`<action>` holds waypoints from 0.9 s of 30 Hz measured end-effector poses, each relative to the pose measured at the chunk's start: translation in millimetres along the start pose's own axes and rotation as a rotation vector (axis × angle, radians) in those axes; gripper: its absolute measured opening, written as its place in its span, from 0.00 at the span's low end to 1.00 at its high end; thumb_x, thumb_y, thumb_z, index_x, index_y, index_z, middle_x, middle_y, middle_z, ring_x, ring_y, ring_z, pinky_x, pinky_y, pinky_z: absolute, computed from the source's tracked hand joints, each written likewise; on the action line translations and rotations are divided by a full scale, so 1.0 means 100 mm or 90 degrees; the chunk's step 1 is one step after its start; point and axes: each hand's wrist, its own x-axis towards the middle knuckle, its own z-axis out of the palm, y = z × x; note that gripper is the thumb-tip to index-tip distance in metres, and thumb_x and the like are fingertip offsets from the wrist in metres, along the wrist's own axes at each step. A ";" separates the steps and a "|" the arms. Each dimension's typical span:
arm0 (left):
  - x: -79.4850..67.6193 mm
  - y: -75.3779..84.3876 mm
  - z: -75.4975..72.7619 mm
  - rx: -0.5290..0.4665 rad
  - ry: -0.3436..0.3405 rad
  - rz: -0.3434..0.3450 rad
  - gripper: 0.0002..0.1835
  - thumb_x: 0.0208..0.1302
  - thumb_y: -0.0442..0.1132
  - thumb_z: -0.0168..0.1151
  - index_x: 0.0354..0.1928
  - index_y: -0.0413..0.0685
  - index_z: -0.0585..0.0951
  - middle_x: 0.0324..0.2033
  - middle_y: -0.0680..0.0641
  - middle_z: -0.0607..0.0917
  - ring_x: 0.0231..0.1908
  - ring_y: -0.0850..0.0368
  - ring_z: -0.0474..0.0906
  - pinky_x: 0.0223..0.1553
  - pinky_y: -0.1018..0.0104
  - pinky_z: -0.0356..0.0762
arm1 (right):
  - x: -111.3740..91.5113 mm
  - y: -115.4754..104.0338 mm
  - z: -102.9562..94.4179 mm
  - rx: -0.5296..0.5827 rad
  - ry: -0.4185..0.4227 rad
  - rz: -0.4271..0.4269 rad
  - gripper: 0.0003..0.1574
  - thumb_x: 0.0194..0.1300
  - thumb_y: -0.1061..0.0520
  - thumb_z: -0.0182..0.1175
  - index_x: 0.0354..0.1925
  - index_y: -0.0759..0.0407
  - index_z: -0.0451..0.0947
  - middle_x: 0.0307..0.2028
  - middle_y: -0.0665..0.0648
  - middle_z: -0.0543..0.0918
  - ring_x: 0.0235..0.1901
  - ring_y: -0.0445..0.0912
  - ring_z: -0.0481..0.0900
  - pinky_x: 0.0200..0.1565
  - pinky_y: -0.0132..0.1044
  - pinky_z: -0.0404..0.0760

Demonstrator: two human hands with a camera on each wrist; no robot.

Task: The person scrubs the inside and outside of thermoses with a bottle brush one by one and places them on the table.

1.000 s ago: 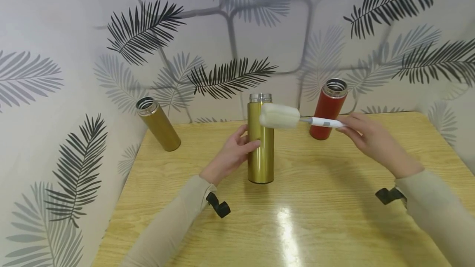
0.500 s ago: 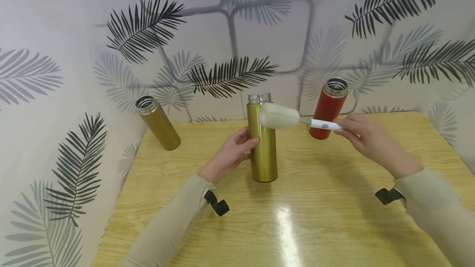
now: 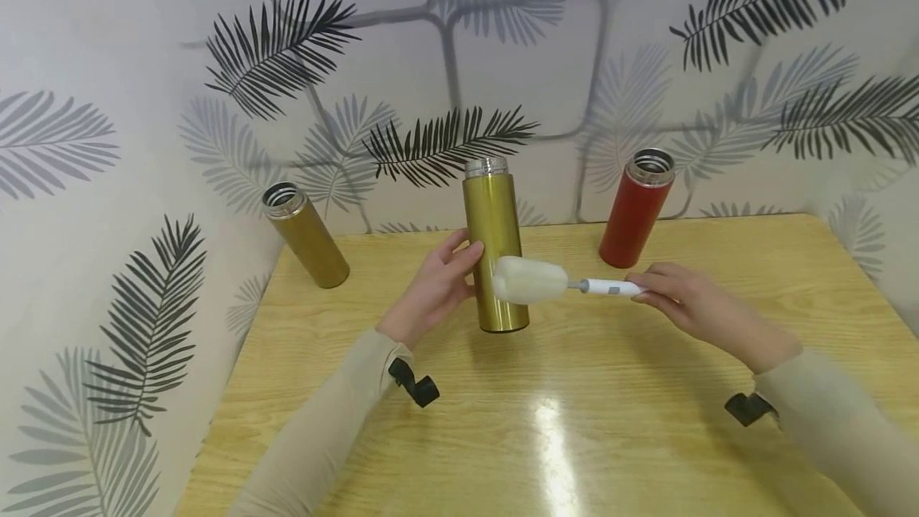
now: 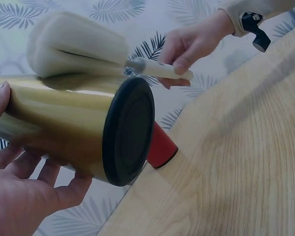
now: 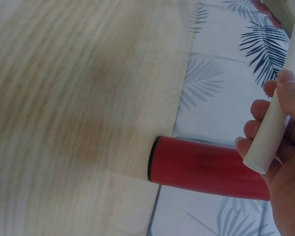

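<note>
A gold thermos bottle point(image 3: 495, 218) with a bare steel neck is held by my left hand point(image 3: 439, 282), fingers and thumb around its side. It tilts slightly, and its black base point(image 4: 130, 132) shows in the left wrist view. My right hand point(image 3: 685, 301) grips the white handle point(image 3: 606, 287) of a sponge bottle brush. The cream sponge head point(image 3: 530, 280) lies across the bottle's lower side; in the left wrist view it appears to touch the wall. In the right wrist view, the thumb and fingers wrap the handle point(image 5: 273, 128).
An uncapped red bottle point(image 3: 635, 210) stands at the table's back right. Another uncapped gold bottle point(image 3: 309, 238) stands at the back left. Behind the wooden table point(image 3: 459, 429) is a wall point(image 3: 517, 86) with a leaf pattern.
The left hand has raised the bottle a little, moved it left and tilted it. The brush has shifted down, from the bottle's upper side to its lower side.
</note>
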 end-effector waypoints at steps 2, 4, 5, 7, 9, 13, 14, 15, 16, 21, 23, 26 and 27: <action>0.00 0.00 -0.02 -0.008 0.002 0.007 0.56 0.49 0.58 0.81 0.75 0.43 0.63 0.50 0.50 0.85 0.55 0.55 0.79 0.56 0.51 0.78 | -0.04 -0.02 0.02 0.003 -0.016 0.003 0.34 0.79 0.38 0.45 0.52 0.61 0.85 0.37 0.46 0.82 0.33 0.36 0.73 0.36 0.24 0.73; 0.00 0.01 -0.03 -0.011 0.000 0.016 0.51 0.55 0.55 0.79 0.75 0.43 0.64 0.51 0.50 0.85 0.54 0.54 0.80 0.56 0.51 0.78 | -0.07 -0.02 0.03 0.004 -0.020 0.000 0.33 0.79 0.38 0.46 0.52 0.61 0.85 0.38 0.46 0.82 0.34 0.36 0.74 0.37 0.24 0.74; 0.00 0.01 -0.04 -0.014 -0.001 0.021 0.49 0.57 0.54 0.77 0.74 0.43 0.65 0.50 0.49 0.85 0.54 0.54 0.80 0.55 0.52 0.79 | -0.08 -0.02 0.04 0.006 -0.019 -0.003 0.29 0.79 0.40 0.49 0.52 0.61 0.85 0.38 0.47 0.82 0.34 0.36 0.74 0.37 0.24 0.75; 0.00 0.02 -0.04 -0.016 -0.002 0.026 0.45 0.61 0.53 0.76 0.74 0.44 0.65 0.51 0.49 0.85 0.54 0.53 0.80 0.54 0.53 0.79 | -0.10 -0.02 0.06 0.010 -0.017 -0.009 0.27 0.79 0.42 0.51 0.51 0.61 0.85 0.38 0.47 0.82 0.34 0.36 0.74 0.37 0.24 0.75; -0.01 0.03 -0.04 -0.019 -0.004 0.029 0.43 0.61 0.53 0.75 0.72 0.46 0.66 0.51 0.49 0.85 0.54 0.53 0.80 0.53 0.54 0.79 | -0.12 -0.01 0.07 0.013 -0.013 -0.014 0.27 0.79 0.42 0.51 0.51 0.61 0.85 0.38 0.47 0.82 0.34 0.36 0.75 0.37 0.24 0.75; -0.02 0.04 -0.02 -0.023 -0.003 0.023 0.36 0.69 0.50 0.70 0.71 0.49 0.66 0.52 0.49 0.83 0.56 0.53 0.79 0.54 0.52 0.79 | -0.13 0.00 0.08 0.008 0.001 -0.021 0.35 0.80 0.37 0.44 0.49 0.63 0.85 0.38 0.48 0.83 0.33 0.36 0.74 0.37 0.24 0.74; -0.01 0.04 -0.01 -0.018 -0.003 0.021 0.33 0.72 0.48 0.67 0.72 0.48 0.65 0.54 0.48 0.82 0.56 0.53 0.78 0.55 0.51 0.79 | -0.12 0.00 0.07 0.002 0.008 -0.022 0.36 0.80 0.37 0.43 0.49 0.63 0.85 0.38 0.48 0.83 0.33 0.37 0.74 0.37 0.24 0.74; -0.01 0.04 -0.01 -0.013 -0.004 0.020 0.31 0.76 0.46 0.63 0.74 0.47 0.64 0.55 0.48 0.81 0.57 0.52 0.77 0.57 0.50 0.78 | -0.11 0.00 0.07 -0.005 0.017 -0.022 0.36 0.81 0.37 0.43 0.49 0.63 0.85 0.38 0.49 0.83 0.33 0.37 0.74 0.37 0.25 0.75; -0.01 0.03 0.00 -0.006 -0.004 0.019 0.30 0.78 0.44 0.59 0.75 0.46 0.63 0.57 0.47 0.79 0.59 0.52 0.76 0.59 0.48 0.77 | -0.10 0.01 0.06 -0.016 0.026 -0.020 0.37 0.81 0.37 0.43 0.48 0.63 0.85 0.37 0.49 0.83 0.33 0.38 0.75 0.37 0.25 0.75; 0.01 -0.01 0.00 0.022 -0.006 0.012 0.30 0.82 0.42 0.52 0.79 0.41 0.59 0.63 0.42 0.76 0.61 0.52 0.74 0.64 0.41 0.73 | -0.03 0.03 0.00 -0.059 0.066 -0.012 0.38 0.81 0.35 0.43 0.47 0.63 0.86 0.35 0.51 0.82 0.31 0.40 0.73 0.35 0.26 0.75; 0.01 -0.03 0.00 0.029 -0.010 0.006 0.34 0.80 0.45 0.57 0.79 0.42 0.58 0.61 0.43 0.77 0.59 0.52 0.76 0.61 0.43 0.75 | 0.00 0.04 -0.03 -0.070 0.078 -0.011 0.37 0.81 0.35 0.43 0.46 0.63 0.86 0.35 0.51 0.81 0.30 0.40 0.72 0.34 0.27 0.74; 0.00 -0.06 0.00 0.031 -0.017 -0.004 0.48 0.68 0.54 0.71 0.79 0.44 0.56 0.56 0.47 0.80 0.54 0.53 0.79 0.55 0.50 0.79 | 0.06 0.06 -0.07 -0.078 0.089 -0.006 0.37 0.81 0.35 0.43 0.46 0.62 0.85 0.34 0.51 0.81 0.30 0.41 0.72 0.34 0.29 0.74; 0.00 -0.07 0.00 0.031 -0.020 -0.005 0.52 0.63 0.57 0.74 0.79 0.44 0.57 0.54 0.48 0.81 0.53 0.54 0.79 0.53 0.51 0.79 | 0.08 0.07 -0.09 -0.079 0.093 -0.004 0.37 0.81 0.35 0.44 0.46 0.63 0.85 0.34 0.52 0.81 0.30 0.41 0.73 0.34 0.29 0.74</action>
